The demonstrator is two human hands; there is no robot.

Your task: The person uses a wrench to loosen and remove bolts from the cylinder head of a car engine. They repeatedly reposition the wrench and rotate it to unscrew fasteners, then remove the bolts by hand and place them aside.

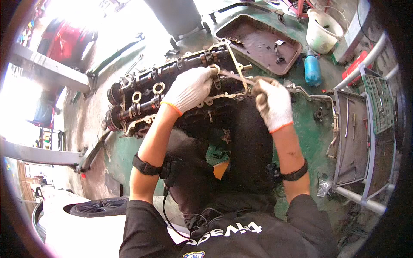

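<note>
A dark engine cylinder head (150, 99) with two camshafts and gears at its left end lies in front of me. My left hand (189, 88), in a white knit glove, is over its camshafts, fingers closed on the upper end of a slim metal tool (233, 75), perhaps a wrench. My right hand (271, 99), gloved likewise, is closed on the tool's other end beside the head's right edge. The tool lies slanted between my hands, across the head.
Beyond are a brown tray (262, 58) with small parts, white bucket (320, 30) and blue bottle (312, 69). At right stand a metal trolley (370, 172) with a tool case (375, 103) and a bent pipe (316, 96). Grey steel beams (47, 69) cross the left; a grey cylinder (172, 13) stands behind.
</note>
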